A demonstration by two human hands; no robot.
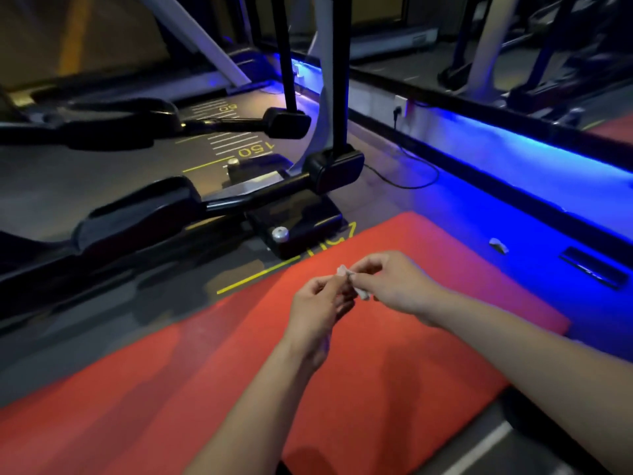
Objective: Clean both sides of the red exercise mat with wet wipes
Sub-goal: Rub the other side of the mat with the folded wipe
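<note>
Both forearms enter from the lower edge of the frame and meet near the centre, where a small white wet wipe is pinched between the left hand and the right hand. Fingertips of each hand are closed narrowly on the bunched wipe, which is held in the air and appears not yet spread out. Directly beneath the hands the red exercise mat is laid flat on the floor, its long axis running from the lower left of the frame toward the middle right. Neither hand is clearly nearer the mat; the mat surface is judged to be reached by a plain downward move. Left of the mat's far end, the black base of an exercise machine stands on the floor. Yellow floor markings are readable above centre-left as "150" and "50", both seen upside down. A blue light strip glows along the right side, and a small pale scrap lies beyond the mat; whether it is another wipe cannot be told.
</note>
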